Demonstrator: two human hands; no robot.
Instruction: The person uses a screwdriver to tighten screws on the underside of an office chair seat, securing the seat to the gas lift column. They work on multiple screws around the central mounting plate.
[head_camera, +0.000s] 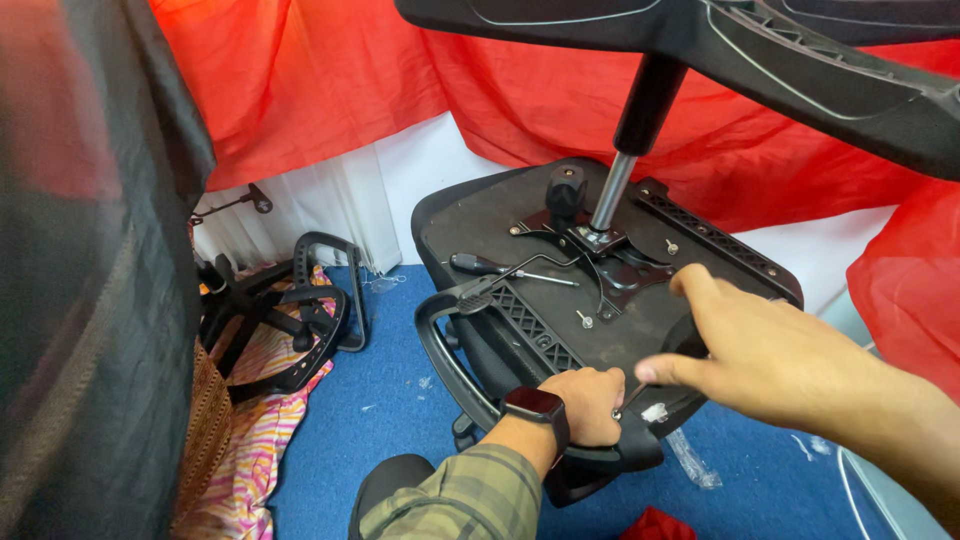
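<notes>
An office chair lies upside down on the blue carpet (390, 400), its seat (500, 215) turned underside up. From the middle of the seat the gas post (625, 150) rises at a slant to the base (800, 70), which spreads across the top of the view.

The left hand (590, 405), a dark watch (535, 405) at the wrist, is closed in a fist around the near edge of the seat, where a black armrest (450, 360) curves out to the left. The right hand (770, 350) rests on the seat's right near edge, fingers loosely bent, the thumb up and the forefinger pointing toward the left hand; whether it grips anything I cannot tell.

On the seat, left of the post's foot, lies a screwdriver (500, 268) with a black handle. A loose screw (583, 320) stands nearer the hands, another (672, 246) right of the post.

Well left of the seat, more black chair parts (290, 320) rest on a striped pink cloth (260, 420). Red fabric (330, 80) hangs behind the seat.
</notes>
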